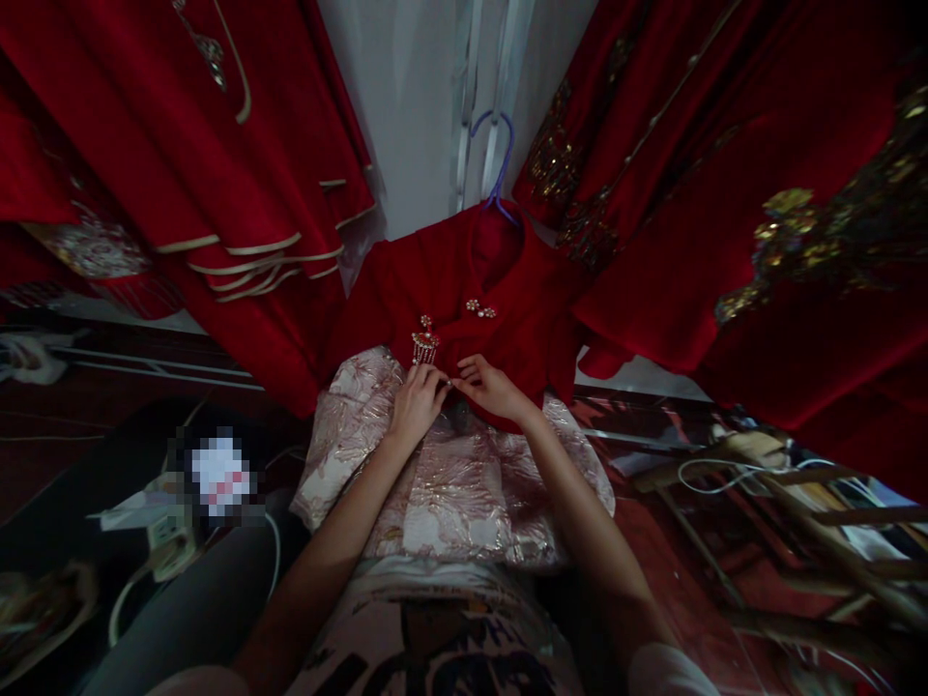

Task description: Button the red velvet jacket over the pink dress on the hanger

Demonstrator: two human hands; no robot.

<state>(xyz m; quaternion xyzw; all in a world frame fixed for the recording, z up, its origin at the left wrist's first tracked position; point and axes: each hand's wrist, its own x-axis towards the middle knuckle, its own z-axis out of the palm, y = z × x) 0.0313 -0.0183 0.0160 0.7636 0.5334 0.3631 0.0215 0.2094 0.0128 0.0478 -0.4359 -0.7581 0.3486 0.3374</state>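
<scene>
A small red velvet jacket hangs on a purple hanger in front of me, above a pale pink and gold skirt. Pearl clasps sit near its collar, and a tasselled ornament hangs on its front. My left hand and my right hand meet at the jacket's front edge just below the ornament. Fingers of both hands are pinched together on the fabric or a small fastening there; I cannot make out which.
Red embroidered garments hang at left and right, close on both sides. A power strip with cables lies on the floor at lower left. A wooden chair frame with white cables stands at lower right.
</scene>
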